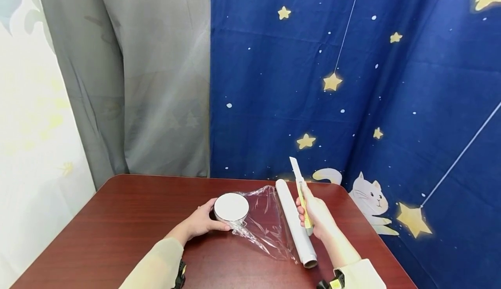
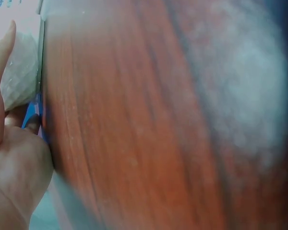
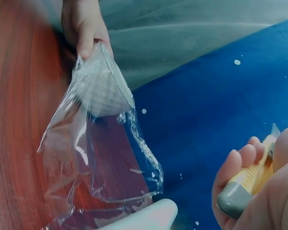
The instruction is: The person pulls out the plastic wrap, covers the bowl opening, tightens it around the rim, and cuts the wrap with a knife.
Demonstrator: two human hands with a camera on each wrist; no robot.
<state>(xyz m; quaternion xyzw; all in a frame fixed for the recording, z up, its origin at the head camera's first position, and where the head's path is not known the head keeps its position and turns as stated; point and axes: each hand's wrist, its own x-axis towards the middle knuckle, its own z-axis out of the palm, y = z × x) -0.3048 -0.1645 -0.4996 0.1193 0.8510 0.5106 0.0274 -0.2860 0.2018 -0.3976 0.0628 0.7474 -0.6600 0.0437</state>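
A white bowl (image 1: 231, 206) with a faceted side sits on the table, seen from above. My left hand (image 1: 201, 220) holds it from the left, thumb along the near side and fingers behind. Clear plastic wrap (image 1: 266, 226) clings to the bowl and stretches, wrinkled, rightward to the roll of plastic wrap (image 1: 295, 223). To the right of that roll, my right hand (image 1: 318, 215) grips a yellow utility knife (image 3: 253, 179) with a grey end. Its blade (image 1: 295, 167) is extended and points up and away. In the left wrist view, part of the bowl (image 2: 21, 67) shows beside the fingers.
The reddish-brown wooden table (image 1: 137, 219) carries everything. Behind it hang a grey curtain (image 1: 164, 84) and a blue star-patterned curtain (image 1: 274, 84), close to the table's far edge. A pale curtain (image 1: 35, 149) hangs at the left.
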